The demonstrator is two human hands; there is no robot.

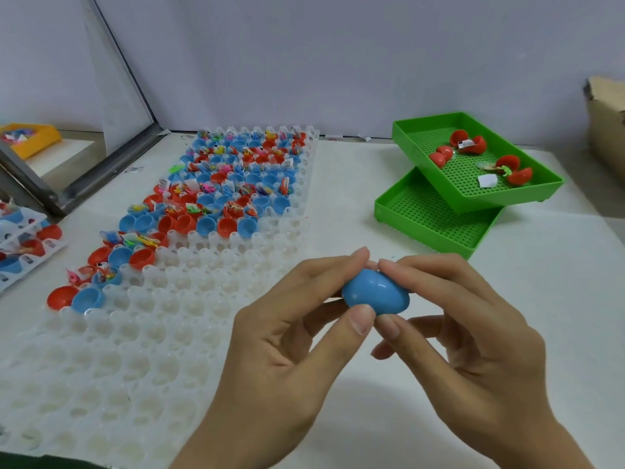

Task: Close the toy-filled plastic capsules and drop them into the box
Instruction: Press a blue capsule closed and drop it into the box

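Both the left hand (pixel 287 336) and right hand (pixel 463 333) pinch a blue capsule (pixel 375 292) above the table (pixel 507 384), its halves seemingly pressed together. Many open, toy-filled capsules wait in the white tray (pixel 152 350); the near rows are emptied, so roughly half remains.
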